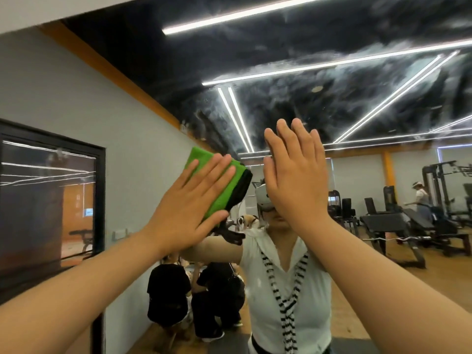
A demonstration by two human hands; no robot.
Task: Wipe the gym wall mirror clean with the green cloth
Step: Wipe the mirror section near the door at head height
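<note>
The cloth is bright green and folded into a thick oblong pad. It lies flat against the mirror just off the frame's centre toward 9 o'clock, tilted so its long side runs from 11 to 5 o'clock. A black band runs along its 3 o'clock edge; I cannot tell whether this is backing or the cloth's own reflection. The left hand presses the cloth to the glass with straight, slightly spread fingers laid across it. The thumb is out along the lower edge, so nothing is curled round the cloth. Green shows past the fingertips at 11 o'clock and between index finger and thumb. The right hand is just beside it toward 3 o'clock, apart from the cloth. It is raised with palm forward and fingers straight and close together, and it holds nothing. Whether it touches the glass I cannot tell. The upper mirror, from 11 to 2 o'clock, carries cloudy grey smears and streaks over a dark reflected ceiling crossed by white light strips. Behind the hands the glass reflects a person in a white top with a striped cord, wearing a white headset. Two people in black crouch at 6 o'clock. Black benches and a rack stand on a wooden floor at 3 o'clock. A dark-framed pane sits in the grey wall at 9 o'clock.
</note>
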